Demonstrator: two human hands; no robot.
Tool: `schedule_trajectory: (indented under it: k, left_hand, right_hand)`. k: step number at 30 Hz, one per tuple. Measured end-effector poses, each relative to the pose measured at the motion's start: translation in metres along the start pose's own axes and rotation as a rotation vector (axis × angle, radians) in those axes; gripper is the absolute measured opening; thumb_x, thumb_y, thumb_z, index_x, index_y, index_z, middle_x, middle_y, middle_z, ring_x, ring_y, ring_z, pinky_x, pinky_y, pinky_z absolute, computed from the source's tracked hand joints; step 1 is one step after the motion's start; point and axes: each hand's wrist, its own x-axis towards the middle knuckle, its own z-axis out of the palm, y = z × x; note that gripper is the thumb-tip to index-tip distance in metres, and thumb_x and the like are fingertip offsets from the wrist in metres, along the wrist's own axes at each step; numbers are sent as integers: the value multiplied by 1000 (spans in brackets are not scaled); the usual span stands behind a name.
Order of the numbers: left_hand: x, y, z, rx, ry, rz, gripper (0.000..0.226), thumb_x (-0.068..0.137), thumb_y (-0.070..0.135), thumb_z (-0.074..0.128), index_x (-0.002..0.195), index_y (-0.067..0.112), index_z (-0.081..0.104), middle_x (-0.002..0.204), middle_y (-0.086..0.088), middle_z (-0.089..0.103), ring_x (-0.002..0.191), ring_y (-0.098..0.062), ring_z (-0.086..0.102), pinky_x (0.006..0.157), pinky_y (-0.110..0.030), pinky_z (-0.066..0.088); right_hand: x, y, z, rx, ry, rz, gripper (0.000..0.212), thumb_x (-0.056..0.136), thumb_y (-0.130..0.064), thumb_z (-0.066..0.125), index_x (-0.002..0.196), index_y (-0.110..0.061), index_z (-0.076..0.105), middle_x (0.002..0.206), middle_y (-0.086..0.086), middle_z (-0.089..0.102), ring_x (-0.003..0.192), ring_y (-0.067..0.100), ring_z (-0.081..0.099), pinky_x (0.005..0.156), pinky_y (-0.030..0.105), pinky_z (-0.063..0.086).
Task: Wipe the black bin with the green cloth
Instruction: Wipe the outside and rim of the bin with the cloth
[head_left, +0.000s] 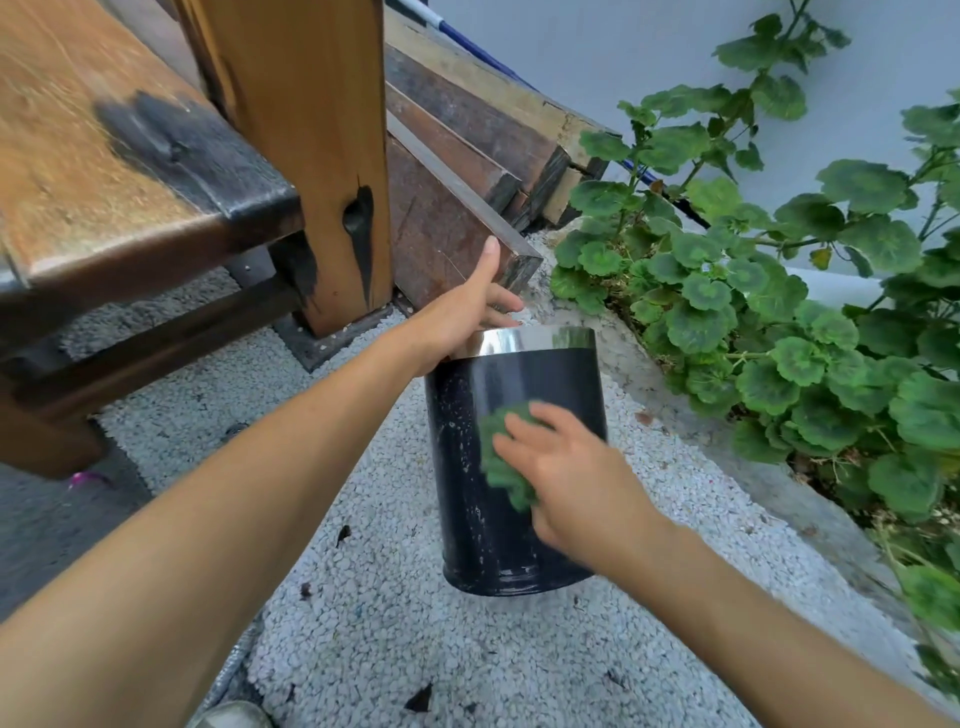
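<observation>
Black bin on gravel, btwn wooden bench & leafy plant; left hand clamped on rim, right hand pressing green cloth flat to side.

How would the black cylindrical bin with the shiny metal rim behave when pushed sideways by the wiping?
The black cylindrical bin probably tips or slides easily: it already leans, and the left hand steadies its rim. Its glossy wall looks slippery under the green cloth.

head-worn view, looking down, close
</observation>
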Motion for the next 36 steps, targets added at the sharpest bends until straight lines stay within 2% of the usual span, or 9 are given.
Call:
schedule_trajectory:
  k: [6,9,12,17,22,25,28,31,36]
  left_hand:
    - [1,-6,-5,16,20,-9,100,80,94,6,111,30,76,125,1,73,127,-16,58,124,-52,22]
    - [-2,1,0,52,-19,-15,98,79,95,7,115,33,74,127,2,73,126,-17,58,117,-47,27]
    - [-10,8,8,102,-36,-14,94,79,95,10,119,36,70,125,7,74,132,-23,55,115,-50,31]
    - [-29,13,23,106,-98,41,84,74,96,20,128,44,59,116,15,77,110,-14,60,107,-48,39]
    - [-44,-3,27,230,-123,182,65,84,86,31,125,45,60,119,15,72,107,2,66,100,-41,51]
    - [-52,-13,5,347,-143,219,53,99,72,33,88,39,74,85,25,74,78,10,66,79,-28,47]
    - [-60,-25,-15,541,-166,335,54,106,52,42,58,31,58,59,12,55,57,-3,51,69,-32,39]
    - [-71,-29,-11,642,-214,462,46,105,39,52,71,9,59,71,-9,56,70,-23,55,83,-44,48]
    - [-85,15,8,628,-402,527,22,104,37,58,91,23,69,88,11,68,86,-9,61,80,-23,47]
  right_hand:
    - [-90,-5,34,36,-218,-7,67,40,-28,85,108,-28,79,113,-14,75,109,20,72,68,24,64]
    - [-87,3,27,203,-286,59,51,74,-17,63,122,-30,69,128,-15,67,125,11,58,94,28,56]
    - [-63,21,-12,430,-195,114,31,81,-8,63,103,-29,71,105,-16,71,99,3,64,83,22,55]
    - [4,49,-91,304,0,49,39,75,-12,77,114,-14,76,148,-3,55,130,15,52,110,24,38]
    - [44,43,-114,259,-419,179,17,77,-22,79,94,-17,76,90,4,76,87,25,69,80,39,59]
    - [40,46,-109,233,-438,167,12,77,-20,79,89,-19,77,87,1,77,85,21,71,79,37,61]
    - [26,57,-109,357,-456,168,14,79,-13,80,88,-23,79,86,-4,80,83,16,74,79,37,63]
    - [10,72,-106,397,-487,126,19,82,-9,78,94,-23,80,89,-7,81,85,13,76,84,40,63]
    - [-33,114,-110,551,-446,61,39,82,4,70,96,-31,79,101,-6,80,98,14,76,90,43,61]
